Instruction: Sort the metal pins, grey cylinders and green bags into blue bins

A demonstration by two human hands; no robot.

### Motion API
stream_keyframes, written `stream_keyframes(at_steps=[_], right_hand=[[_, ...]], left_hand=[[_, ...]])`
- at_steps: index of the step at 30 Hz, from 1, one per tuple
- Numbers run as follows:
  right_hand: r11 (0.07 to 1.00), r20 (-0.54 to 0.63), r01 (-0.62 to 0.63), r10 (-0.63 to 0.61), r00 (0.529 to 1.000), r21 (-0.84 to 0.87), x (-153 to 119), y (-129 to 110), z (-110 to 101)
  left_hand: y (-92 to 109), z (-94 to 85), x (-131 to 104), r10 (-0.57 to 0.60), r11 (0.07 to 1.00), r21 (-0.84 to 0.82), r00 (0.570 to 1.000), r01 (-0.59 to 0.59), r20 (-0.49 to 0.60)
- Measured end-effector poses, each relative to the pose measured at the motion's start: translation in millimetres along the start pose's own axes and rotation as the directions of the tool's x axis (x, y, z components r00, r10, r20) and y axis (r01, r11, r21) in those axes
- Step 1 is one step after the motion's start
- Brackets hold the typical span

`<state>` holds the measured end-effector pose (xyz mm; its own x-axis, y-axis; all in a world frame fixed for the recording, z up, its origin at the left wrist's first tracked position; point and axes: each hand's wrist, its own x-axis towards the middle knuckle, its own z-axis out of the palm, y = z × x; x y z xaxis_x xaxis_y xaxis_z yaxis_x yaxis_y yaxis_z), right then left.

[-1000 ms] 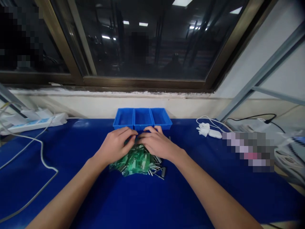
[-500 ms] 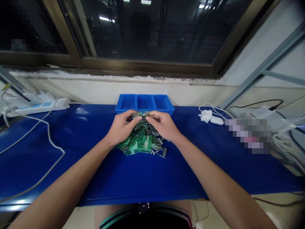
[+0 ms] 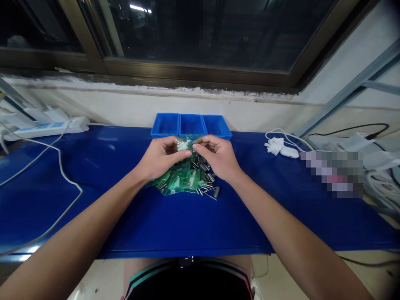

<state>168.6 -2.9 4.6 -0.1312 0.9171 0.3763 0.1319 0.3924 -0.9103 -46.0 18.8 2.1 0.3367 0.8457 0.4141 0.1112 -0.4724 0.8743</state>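
Between my two hands is a small clear greenish plastic bag [image 3: 184, 144] with pale pieces inside, raised over a pile. My left hand [image 3: 161, 157] pinches its left side, thumb pointing inward. On the other side my right hand [image 3: 218, 157] grips the bag between thumb and fingers. Below them lie several green plastic bags [image 3: 179, 180] with white and metal pieces in them. Loose metal cylinders and pins [image 3: 206, 187] spill out at the pile's right. The fingertips behind the bag are partly hidden.
Three joined blue bins [image 3: 191, 125] stand behind my hands against the wall. A white power strip [image 3: 53, 128] with cables lies at the left of the blue table [image 3: 187, 229]. White earphone-like case [image 3: 289, 152] and cable sit at the right, near a blurred-out object.
The view has tilted a little downward. My hands have turned the bag slightly, so the pale pieces inside now show more clearly; both still grip it.
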Motion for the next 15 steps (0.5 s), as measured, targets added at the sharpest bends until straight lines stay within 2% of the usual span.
stream_keyframes(at_steps=[5, 7, 12, 15], right_hand=[[1.0, 0.132, -0.012, 0.01, 0.991, 0.02, -1.7, 0.5, -3.4], [1.0, 0.153, -0.024, 0.022, 0.988, 0.012, -1.6, -0.1, -3.5], [0.999, 0.069, 0.043, -0.042, 0.997, -0.002, -0.3, 1.5, -0.3], [0.996, 0.045, 0.087, -0.086, 0.995, -0.023, -0.8, 4.3, 1.8]], left_hand=[[-1.2, -3.8, -2.1, 0.037, 0.987, 0.157, 0.999, -0.037, 0.003], [-1.3, -3.4, -1.6, 0.047, 0.988, 0.149, 0.999, -0.05, 0.026], [1.0, 0.8, 2.1, 0.044, 0.998, -0.038, 0.999, -0.045, -0.022], [2.3, 0.4, 2.8, 0.025, 1.0, -0.012, 0.999, -0.025, -0.02]])
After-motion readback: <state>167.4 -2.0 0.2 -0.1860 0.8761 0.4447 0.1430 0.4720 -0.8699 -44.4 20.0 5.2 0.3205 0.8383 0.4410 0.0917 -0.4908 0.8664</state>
